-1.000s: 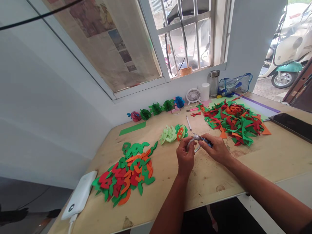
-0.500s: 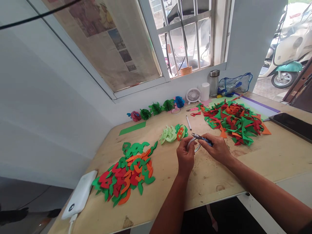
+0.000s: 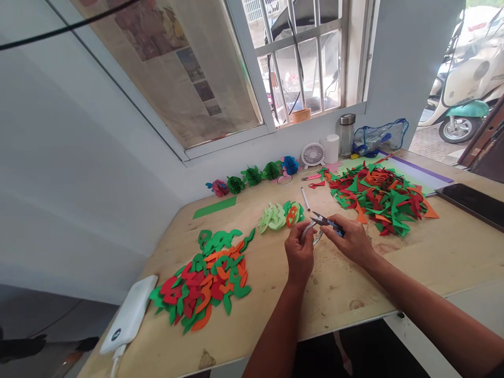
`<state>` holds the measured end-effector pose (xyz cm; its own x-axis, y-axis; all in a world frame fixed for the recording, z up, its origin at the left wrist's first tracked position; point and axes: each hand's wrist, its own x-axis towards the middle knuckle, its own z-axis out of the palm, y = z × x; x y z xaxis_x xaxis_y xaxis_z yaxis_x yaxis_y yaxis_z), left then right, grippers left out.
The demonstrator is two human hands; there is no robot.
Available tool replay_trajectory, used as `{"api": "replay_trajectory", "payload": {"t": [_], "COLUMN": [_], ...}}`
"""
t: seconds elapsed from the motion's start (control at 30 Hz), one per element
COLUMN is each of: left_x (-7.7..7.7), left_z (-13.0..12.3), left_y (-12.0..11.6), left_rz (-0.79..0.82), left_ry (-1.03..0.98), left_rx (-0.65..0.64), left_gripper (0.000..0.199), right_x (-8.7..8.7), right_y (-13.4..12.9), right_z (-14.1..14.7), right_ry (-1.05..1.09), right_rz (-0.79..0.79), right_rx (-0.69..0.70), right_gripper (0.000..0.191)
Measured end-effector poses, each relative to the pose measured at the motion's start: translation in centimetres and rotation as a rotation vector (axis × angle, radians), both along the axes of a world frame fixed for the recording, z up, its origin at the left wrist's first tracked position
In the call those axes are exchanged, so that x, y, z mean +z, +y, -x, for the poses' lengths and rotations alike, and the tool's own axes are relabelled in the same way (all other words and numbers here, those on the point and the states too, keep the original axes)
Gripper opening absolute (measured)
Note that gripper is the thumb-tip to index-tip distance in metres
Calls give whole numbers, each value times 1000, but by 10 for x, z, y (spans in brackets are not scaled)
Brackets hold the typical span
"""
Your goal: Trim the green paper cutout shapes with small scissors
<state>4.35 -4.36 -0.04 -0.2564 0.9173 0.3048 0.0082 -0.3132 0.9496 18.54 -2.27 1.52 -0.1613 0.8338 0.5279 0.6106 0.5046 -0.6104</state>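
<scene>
My left hand [image 3: 300,249] is closed on a thin white ring-shaped piece [image 3: 317,238], low over the table's middle. Closed round the dark handles of small scissors [image 3: 329,224], my right hand [image 3: 350,239] is just to the right. The scissor blades point left, at the upper part of the white piece, and look slightly apart. Behind my left hand lie pale green cut pieces [image 3: 272,217] and an orange piece [image 3: 291,216] on green ones. A white pen [image 3: 305,199] rests beyond the scissors.
Red, orange and green cut pieces [image 3: 200,283] lie left; a pile of scraps [image 3: 380,197] lies right. A power bank [image 3: 129,315] is at the left edge, a phone [image 3: 474,202] at the right. Paper flowers [image 3: 253,176], a fan [image 3: 313,155] and a bottle [image 3: 347,136] stand along the wall.
The scissor blades have parted a little, and the white piece has shifted slightly in my fingers. Both hands stay in nearly the same place.
</scene>
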Motion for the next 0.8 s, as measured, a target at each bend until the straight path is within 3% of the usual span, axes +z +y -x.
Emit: {"api": "replay_trajectory", "payload": {"t": [0.8], "left_x": [5], "left_z": [-1], "left_y": [0], "left_rz": [3], "left_ry": [-79], "left_rx": [-42], "left_gripper": [29], "right_x": [2], "right_y": [-2], "right_z": [2], "right_ry": [-47], "right_rz": [22], "right_rx": [84], "right_gripper": [35]}}
